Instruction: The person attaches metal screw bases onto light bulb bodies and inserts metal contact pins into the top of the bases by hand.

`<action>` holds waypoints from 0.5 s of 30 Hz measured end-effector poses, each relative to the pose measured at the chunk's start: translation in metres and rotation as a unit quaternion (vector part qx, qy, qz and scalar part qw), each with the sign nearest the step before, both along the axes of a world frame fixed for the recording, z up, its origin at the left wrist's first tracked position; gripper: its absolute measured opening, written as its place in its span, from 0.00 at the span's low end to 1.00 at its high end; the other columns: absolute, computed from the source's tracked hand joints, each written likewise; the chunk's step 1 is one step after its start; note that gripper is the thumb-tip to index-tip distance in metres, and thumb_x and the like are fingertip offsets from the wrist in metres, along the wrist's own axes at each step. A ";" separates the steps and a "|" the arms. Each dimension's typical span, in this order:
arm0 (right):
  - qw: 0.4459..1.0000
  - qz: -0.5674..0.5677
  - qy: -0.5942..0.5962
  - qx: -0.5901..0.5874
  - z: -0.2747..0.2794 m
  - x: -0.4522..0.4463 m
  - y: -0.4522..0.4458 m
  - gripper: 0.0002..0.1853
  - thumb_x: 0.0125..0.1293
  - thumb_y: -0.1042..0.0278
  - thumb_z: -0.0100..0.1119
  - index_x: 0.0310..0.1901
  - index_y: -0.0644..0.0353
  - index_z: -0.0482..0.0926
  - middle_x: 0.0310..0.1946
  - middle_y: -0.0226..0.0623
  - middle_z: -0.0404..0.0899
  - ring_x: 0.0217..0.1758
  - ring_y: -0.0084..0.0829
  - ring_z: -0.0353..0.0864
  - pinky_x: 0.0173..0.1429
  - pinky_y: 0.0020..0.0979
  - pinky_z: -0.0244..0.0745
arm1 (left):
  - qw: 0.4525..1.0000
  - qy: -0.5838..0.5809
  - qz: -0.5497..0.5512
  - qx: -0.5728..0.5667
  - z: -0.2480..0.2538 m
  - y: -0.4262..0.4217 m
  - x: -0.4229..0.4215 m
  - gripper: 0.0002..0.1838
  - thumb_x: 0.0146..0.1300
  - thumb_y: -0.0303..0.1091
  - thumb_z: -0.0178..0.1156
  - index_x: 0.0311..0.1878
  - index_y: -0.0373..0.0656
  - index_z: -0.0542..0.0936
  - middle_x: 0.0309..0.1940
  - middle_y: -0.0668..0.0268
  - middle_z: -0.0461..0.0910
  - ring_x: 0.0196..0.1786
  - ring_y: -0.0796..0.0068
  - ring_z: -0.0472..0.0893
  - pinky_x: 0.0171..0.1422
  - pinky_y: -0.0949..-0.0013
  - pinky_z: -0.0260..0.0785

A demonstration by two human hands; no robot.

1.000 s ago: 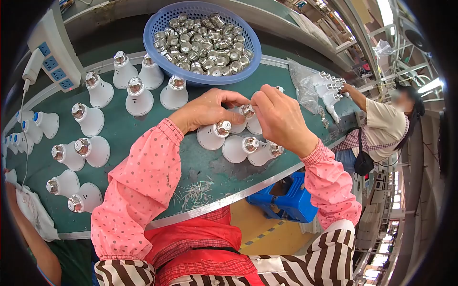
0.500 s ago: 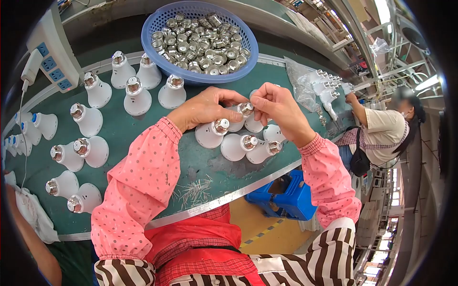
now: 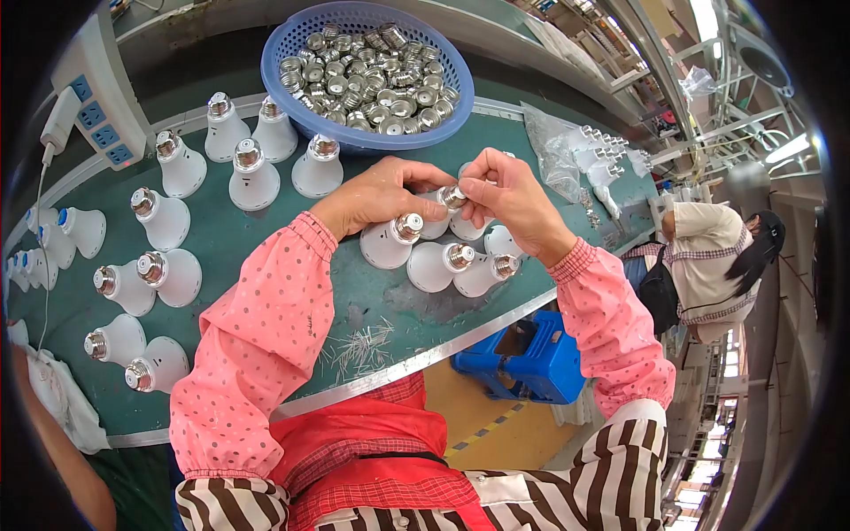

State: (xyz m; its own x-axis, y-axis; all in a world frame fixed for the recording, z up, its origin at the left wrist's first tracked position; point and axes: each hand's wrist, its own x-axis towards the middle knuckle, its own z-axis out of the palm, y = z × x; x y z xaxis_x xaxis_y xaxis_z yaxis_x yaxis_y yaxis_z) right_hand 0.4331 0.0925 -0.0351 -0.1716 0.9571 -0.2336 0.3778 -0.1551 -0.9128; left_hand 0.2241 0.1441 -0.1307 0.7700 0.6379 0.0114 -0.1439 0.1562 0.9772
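My left hand is closed round a white light bulb with a silver screw cap, its thumb and forefinger on either side of the cap. At the tip of that cap, the fingers of my right hand are pinched together; what they hold, if anything, is hidden. More white bulbs stand close below both hands, among them one bulb under my left hand and another nearer the table edge. Thin metal pins lie in a loose heap on the green table.
Behind the hands a blue basket holds many silver caps. Several bulbs stand on the left, near a power strip. A plastic bag lies at the right, a blue crate below the edge. A person is beyond.
My right fingers have shifted slightly left and down onto the bulb's cap. My left hand keeps its hold. The person at the right has bent and turned away.
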 end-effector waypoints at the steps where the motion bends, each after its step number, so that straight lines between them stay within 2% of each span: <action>1: 1.000 0.005 -0.008 0.008 -0.001 0.000 0.000 0.05 0.75 0.75 0.61 0.43 0.67 0.76 0.34 0.39 0.82 0.30 0.25 0.83 0.31 0.27 0.78 | 1.000 0.003 -0.001 0.004 0.000 0.000 0.001 0.27 0.62 0.33 0.76 0.64 0.38 0.83 0.47 0.71 0.81 0.48 0.81 0.78 0.55 0.74 0.72; 5: 1.000 -0.004 -0.012 -0.001 0.004 -0.003 0.000 0.05 0.75 0.74 0.60 0.43 0.67 0.76 0.33 0.37 0.81 0.30 0.24 0.83 0.30 0.27 0.77 | 1.000 -0.014 -0.006 -0.012 -0.001 0.000 0.001 0.26 0.62 0.32 0.75 0.64 0.39 0.84 0.51 0.68 0.84 0.51 0.81 0.80 0.58 0.73 0.73; 8: 0.995 -0.041 -0.072 0.052 0.016 -0.005 -0.008 0.05 0.75 0.73 0.60 0.43 0.66 0.77 0.32 0.33 0.80 0.29 0.22 0.81 0.30 0.25 0.74 | 1.000 -0.016 -0.003 -0.014 -0.001 -0.002 0.001 0.26 0.63 0.31 0.74 0.64 0.39 0.84 0.54 0.66 0.85 0.54 0.80 0.81 0.61 0.72 0.73; 12: 0.974 -0.078 -0.094 0.193 0.027 -0.013 -0.052 0.06 0.75 0.72 0.61 0.41 0.66 0.79 0.31 0.28 0.81 0.29 0.16 0.78 0.31 0.23 0.70 | 1.000 -0.016 -0.010 0.010 0.000 0.002 0.003 0.27 0.63 0.29 0.73 0.66 0.38 0.83 0.56 0.65 0.85 0.56 0.78 0.81 0.64 0.71 0.73; 14: 0.977 -0.048 -0.091 0.186 0.019 -0.023 -0.086 0.04 0.73 0.74 0.63 0.41 0.65 0.79 0.31 0.30 0.81 0.29 0.20 0.78 0.32 0.24 0.71 | 0.999 -0.030 -0.026 0.015 -0.006 0.006 0.002 0.28 0.63 0.28 0.71 0.68 0.37 0.81 0.58 0.65 0.85 0.59 0.77 0.81 0.67 0.71 0.72; 15: 0.980 -0.033 -0.087 0.177 0.011 -0.029 -0.103 0.03 0.72 0.76 0.64 0.41 0.65 0.79 0.31 0.31 0.81 0.29 0.22 0.79 0.32 0.25 0.72 | 0.998 -0.043 -0.038 0.031 -0.010 0.010 0.001 0.29 0.65 0.31 0.72 0.70 0.37 0.80 0.59 0.63 0.85 0.61 0.76 0.80 0.70 0.70 0.71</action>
State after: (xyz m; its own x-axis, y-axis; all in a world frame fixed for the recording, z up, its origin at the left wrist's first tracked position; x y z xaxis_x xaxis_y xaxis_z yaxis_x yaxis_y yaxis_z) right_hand 0.4041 -0.0108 -0.0240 -0.0939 0.9911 0.0948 0.5323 0.1304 -0.8364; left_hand 0.2254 0.1536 -0.1404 0.8107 0.5735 0.1176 -0.2182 0.1096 0.9697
